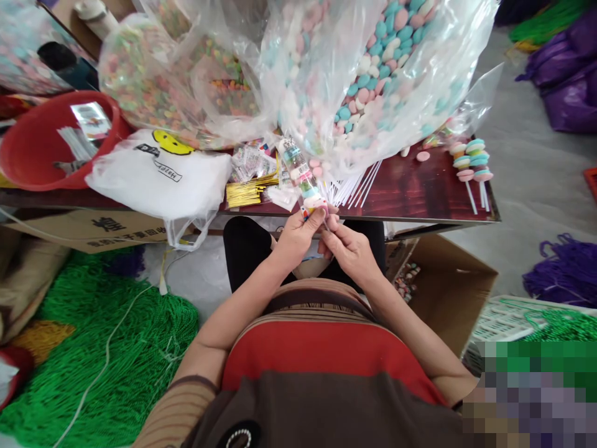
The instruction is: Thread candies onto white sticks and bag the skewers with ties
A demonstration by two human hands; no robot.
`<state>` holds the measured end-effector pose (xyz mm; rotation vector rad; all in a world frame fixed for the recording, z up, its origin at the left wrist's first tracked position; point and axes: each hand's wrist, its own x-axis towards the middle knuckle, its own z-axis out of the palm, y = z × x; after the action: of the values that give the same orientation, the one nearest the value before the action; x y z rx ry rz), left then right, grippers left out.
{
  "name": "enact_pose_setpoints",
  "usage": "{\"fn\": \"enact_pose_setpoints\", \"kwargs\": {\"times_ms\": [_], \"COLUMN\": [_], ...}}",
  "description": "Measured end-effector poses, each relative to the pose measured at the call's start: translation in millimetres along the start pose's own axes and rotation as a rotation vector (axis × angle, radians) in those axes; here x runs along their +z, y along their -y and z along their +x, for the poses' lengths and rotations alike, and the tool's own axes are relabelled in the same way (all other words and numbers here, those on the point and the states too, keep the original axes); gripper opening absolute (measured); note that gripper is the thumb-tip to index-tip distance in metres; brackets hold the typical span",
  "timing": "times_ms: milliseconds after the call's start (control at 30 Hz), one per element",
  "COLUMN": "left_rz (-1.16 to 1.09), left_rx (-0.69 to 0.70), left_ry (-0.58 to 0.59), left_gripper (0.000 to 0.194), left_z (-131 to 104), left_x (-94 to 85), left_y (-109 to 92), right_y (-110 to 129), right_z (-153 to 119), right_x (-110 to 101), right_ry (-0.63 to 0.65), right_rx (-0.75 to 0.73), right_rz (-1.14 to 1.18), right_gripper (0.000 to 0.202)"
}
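Dark red table (pixel 420 194) under candy bags (pixel 396 81), red basin (pixel 46 179), gold ties (pixel 245 194), white sticks (pixel 344 191), candy skewers (pixel 479 160).

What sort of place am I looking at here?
Probably a small packing workshop for candy, real or imitation: a big clear bag of pastel pieces, loose white sticks, and a clear-wrapped stack of such pieces being held.

On the left of the dark red table (pixel 398 180) a red basin (pixel 40 174) sits beside a smiley-printed white plastic bag (pixel 153 177). Below them are a lettered cardboard box (pixel 69 227) and a heap of green strands (pixel 153 320) with a white cord (pixel 107 350) across it. To the right stands a white basket (pixel 497 318) holding more green strands (pixel 562 323), with a bundle of purple strands (pixel 563 270) near it and shiny purple bags (pixel 569 96) piled farther back
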<state>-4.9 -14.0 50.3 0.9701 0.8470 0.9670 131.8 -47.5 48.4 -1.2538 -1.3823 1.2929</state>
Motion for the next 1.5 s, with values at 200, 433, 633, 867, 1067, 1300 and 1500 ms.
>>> {"fn": "enact_pose_setpoints", "kwargs": {"times_ms": [200,433,633,867,1067,1300,1500], "left_rz": [0.430,0.667,0.787,0.020,-0.134,-0.165,-0.129], "left_rx": [0.238,0.332,0.421,0.151,0.051,-0.127,-0.213], "left_ry": [-0.082,-0.082,-0.062,0.032,0.024,0.054,0.058], "left_gripper": [0.052,0.049,0.059,0.072,0.050,0.055,0.058], "left_z": [-3.8,-4.6,-1.0,8.5,6.7,-4.2,-6.1], "left_x": [-14.5,-15.6,-17.6,-24.3,-4.1,-1.3,-11.4], "left_y": [-16.9,-13.3,-8.3,-24.7,-29.5,-15.0,-12.2], "right_y": [-2.8,-11.0,-15.9,-16.5,-15.8,-20.1,-18.3], "right_z": [-0.6,-2.9,-0.5,-1.6,-4.5,-8.3,4.6], "right_x": [2.1,10.4,13.2,13.5,17.0,28.9,-0.8], "right_ry": [-0.028,-0.062,-0.070,-0.037,0.001,0.010,0.309], "right_rx": [0.040,0.078,0.054,0.064,0.063,0.110,0.131], "right_rz": [0.080,0.154,0.216,0.182,0.144,0.126,-0.115], "right_gripper": [0.050,0.053,0.053,0.055,0.056,0.060,0.061]}}
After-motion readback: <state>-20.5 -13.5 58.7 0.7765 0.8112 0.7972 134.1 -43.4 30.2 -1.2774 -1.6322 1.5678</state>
